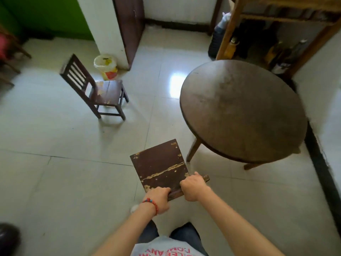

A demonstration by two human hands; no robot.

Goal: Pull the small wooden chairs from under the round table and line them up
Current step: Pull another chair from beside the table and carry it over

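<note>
A small dark wooden chair (pixel 160 163) with a worn, scratched seat stands just in front of me, left of the round table (pixel 243 111). My left hand (pixel 158 199) and my right hand (pixel 193 187) both grip the top rail of its backrest, side by side. This chair is out from under the table top. A second small wooden chair (pixel 103 89) with a slatted back stands on the floor at the far left, its seat facing right.
A yellow-lined waste bin (pixel 106 66) sits by a white pillar behind the far chair. A tall wooden table (pixel 276 17) with bottles beneath stands behind the round table. A wall runs along the right. Pale floor tiles lie between the chairs.
</note>
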